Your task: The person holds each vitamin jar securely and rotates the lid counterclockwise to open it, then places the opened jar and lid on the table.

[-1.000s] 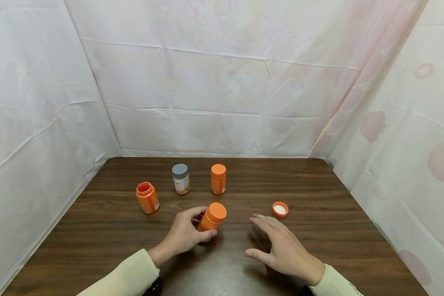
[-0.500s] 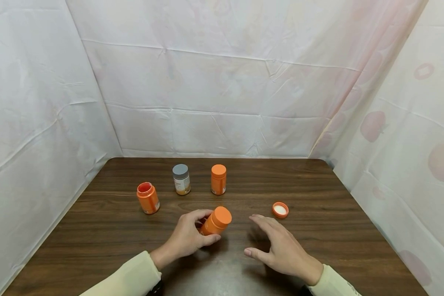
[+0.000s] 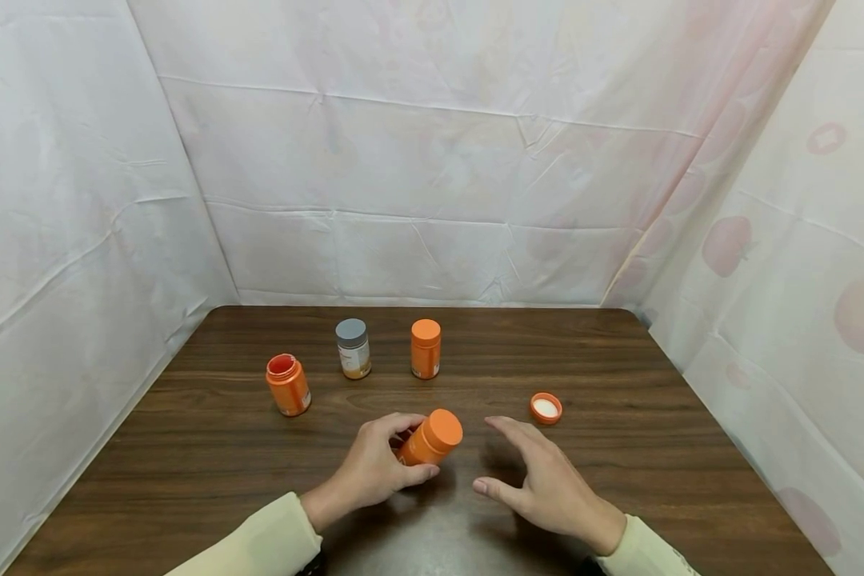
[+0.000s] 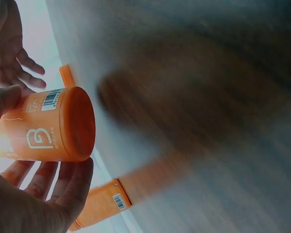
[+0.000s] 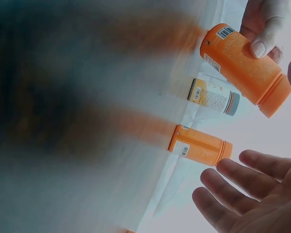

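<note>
Held item: capped orange pill bottle [image 3: 419,450], tilted in my left hand [image 3: 370,468], its cap [image 3: 445,430] leaning toward my right hand [image 3: 547,484]; whether the base touches the counter [image 3: 634,360], I cannot tell.
Left fingers: grasping the bottle by its body, thumb on one side, the others on the opposite side.
Right fingers: released, spread, holding nothing; near the bottle, apart from it.
Body: smooth, rounded, likely plastic; I judge it light, stiff and hard to break.
Contents: hidden by the opaque wall; the weight could prove greater than I suppose.
Slip: moderate, I expect; the smooth sides may spin under a loose hold.
Place to hold: mid-body, thumb opposing fingers, firm without squeezing hard; cap left free, best taken by its side wall.
Standing stock: uncapped orange bottle [image 3: 289,390], gray-lidded bottle [image 3: 354,358] and second capped orange bottle [image 3: 426,356], all upright on the counter.
Loose part: detached orange cap [image 3: 545,409], white inside upward, just beyond my right fingers.
</note>
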`<state>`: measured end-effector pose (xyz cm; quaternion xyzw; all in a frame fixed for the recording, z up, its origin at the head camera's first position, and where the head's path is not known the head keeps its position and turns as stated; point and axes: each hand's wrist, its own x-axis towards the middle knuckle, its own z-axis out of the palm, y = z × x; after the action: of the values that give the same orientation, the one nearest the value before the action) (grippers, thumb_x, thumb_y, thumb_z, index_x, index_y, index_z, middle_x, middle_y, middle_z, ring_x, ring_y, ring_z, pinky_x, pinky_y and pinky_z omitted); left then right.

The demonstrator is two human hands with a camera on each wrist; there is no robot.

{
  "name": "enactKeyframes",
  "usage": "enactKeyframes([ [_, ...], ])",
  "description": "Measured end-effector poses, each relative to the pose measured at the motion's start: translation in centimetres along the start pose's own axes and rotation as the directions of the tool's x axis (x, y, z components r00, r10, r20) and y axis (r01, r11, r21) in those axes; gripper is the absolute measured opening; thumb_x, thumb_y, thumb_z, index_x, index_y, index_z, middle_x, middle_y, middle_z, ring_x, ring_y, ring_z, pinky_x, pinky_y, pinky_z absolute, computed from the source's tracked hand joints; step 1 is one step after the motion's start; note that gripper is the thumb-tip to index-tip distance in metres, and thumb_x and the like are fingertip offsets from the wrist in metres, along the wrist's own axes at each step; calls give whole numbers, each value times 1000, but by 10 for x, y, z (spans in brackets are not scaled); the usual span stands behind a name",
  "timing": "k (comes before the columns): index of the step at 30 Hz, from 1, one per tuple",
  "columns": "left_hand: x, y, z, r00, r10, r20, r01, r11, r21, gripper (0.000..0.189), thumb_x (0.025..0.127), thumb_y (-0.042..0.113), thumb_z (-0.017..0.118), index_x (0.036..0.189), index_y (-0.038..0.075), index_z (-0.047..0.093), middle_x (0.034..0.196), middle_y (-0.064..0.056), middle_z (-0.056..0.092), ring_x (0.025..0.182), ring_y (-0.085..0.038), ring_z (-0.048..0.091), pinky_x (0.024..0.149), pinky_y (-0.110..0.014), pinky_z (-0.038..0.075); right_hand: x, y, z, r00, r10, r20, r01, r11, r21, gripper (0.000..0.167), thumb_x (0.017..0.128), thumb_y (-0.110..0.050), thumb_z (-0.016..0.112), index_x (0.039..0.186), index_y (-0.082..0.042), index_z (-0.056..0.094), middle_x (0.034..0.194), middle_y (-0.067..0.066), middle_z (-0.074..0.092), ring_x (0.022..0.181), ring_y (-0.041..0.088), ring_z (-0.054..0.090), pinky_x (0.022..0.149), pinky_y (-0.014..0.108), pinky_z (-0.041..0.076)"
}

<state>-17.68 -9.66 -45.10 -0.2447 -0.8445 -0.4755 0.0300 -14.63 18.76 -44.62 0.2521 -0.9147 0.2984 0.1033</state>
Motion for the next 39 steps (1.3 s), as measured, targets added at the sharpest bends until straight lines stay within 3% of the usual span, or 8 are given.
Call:
enactKeyframes([
  [4, 0, 0, 1, 1000, -2, 10, 2, 1000, 8, 56, 75, 24, 93, 126, 16, 70, 111, 9, 69, 92, -11, 66, 81, -31, 55, 0, -1, 0, 1000, 1, -4, -1, 1000, 13, 81, 83, -65, 75, 149, -25, 50, 148, -10, 52, 135, 15, 51, 103, 47, 48],
  [10, 1, 4, 3, 1000, 16, 12, -16, 999, 29, 55, 75, 23, 94, 124, 16, 71, 109, 9, 69, 92, -11, 66, 80, -31, 55, 2, -1, 1, 1000, -7, -21, 8, 999, 37, 79, 83, -53, 83, 149, -26, 50, 145, -11, 54, 133, 15, 52, 102, 47, 49],
  [15, 2, 7, 6, 999, 26, 22, -27, 999, 40, 54, 75, 22, 94, 124, 17, 71, 109, 9, 69, 92, -8, 65, 81, -30, 55, 4, -3, 1, 998, -39, -47, 42, 998, 56, 76, 84, -57, 79, 148, -25, 51, 142, -10, 56, 130, 14, 55, 100, 47, 50],
  [20, 2, 10, 8, 999, 28, 30, -30, 998, 47, 53, 75, 22, 94, 122, 20, 71, 108, 10, 68, 92, -7, 64, 81, -29, 54, 5, -6, 1, 994, -80, -70, 84, 994, 68, 74, 86, -53, 79, 147, -21, 52, 140, -6, 58, 125, 18, 59, 97, 47, 52],
  [26, 2, 12, 12, 999, 29, 45, -32, 998, 56, 52, 75, 22, 94, 122, 22, 72, 108, 11, 67, 92, -8, 62, 81, -30, 54, 8, -8, 2, 996, -72, -60, 78, 992, 98, 74, 87, -54, 78, 147, -22, 51, 140, -3, 58, 124, 23, 60, 96, 47, 52],
  [33, 2, 14, 14, 998, 30, 46, -34, 995, 90, 52, 74, 25, 94, 121, 26, 73, 108, 13, 67, 93, -8, 60, 81, -31, 53, 12, -11, 4, 993, -87, -75, 95, 990, 108, 72, 86, -53, 79, 146, -22, 53, 136, 1, 62, 124, 18, 59, 98, 47, 51],
  [39, 2, 13, 17, 998, 38, 48, -44, 991, 125, 52, 73, 28, 95, 121, 26, 73, 108, 14, 67, 95, -8, 58, 80, -30, 52, 14, -12, 6, 990, -102, -95, 112, 987, 114, 71, 86, -51, 80, 145, -21, 54, 133, -4, 62, 120, 21, 61, 97, 46, 51],
])
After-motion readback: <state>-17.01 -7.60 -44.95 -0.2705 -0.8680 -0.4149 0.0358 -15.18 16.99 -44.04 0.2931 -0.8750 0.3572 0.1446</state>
